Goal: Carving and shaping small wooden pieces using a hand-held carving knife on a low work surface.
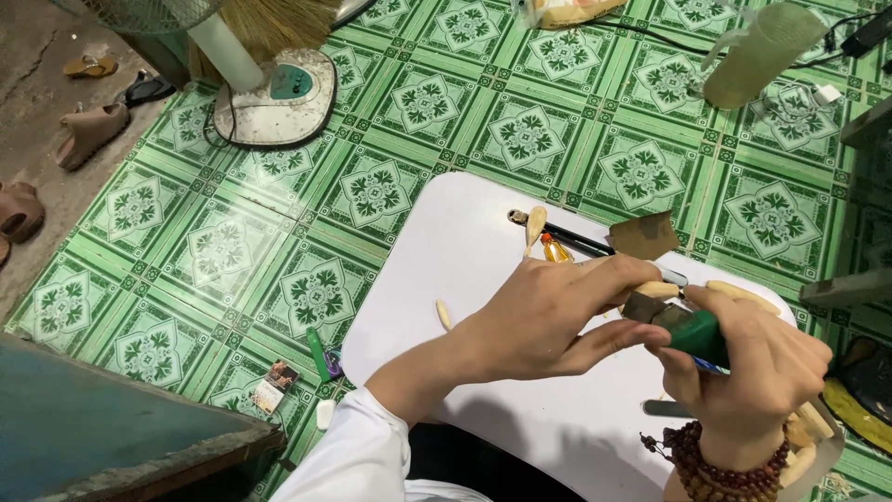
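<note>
My left hand (pixel 548 321), with a white sleeve, reaches in from the lower left and pinches a small pale carved piece (pixel 658 290) over the white table (pixel 465 270). My right hand (pixel 757 372), with a bead bracelet on its wrist, grips a green-handled tool (pixel 699 330). The tool's dark flat end (pixel 643 308) rests against the pale piece. Both hands meet over the table's right side.
On the table lie a pale leaf-shaped piece (pixel 536 226), a small pale sliver (pixel 444 314), an orange vial (pixel 556 249), a black pen-like tool (pixel 578 240) and a brown sheet (pixel 644 234). A fan base (pixel 274 98), jug (pixel 757 56), green lighter (pixel 318 353) and sandals (pixel 91 130) sit on the green tiled floor.
</note>
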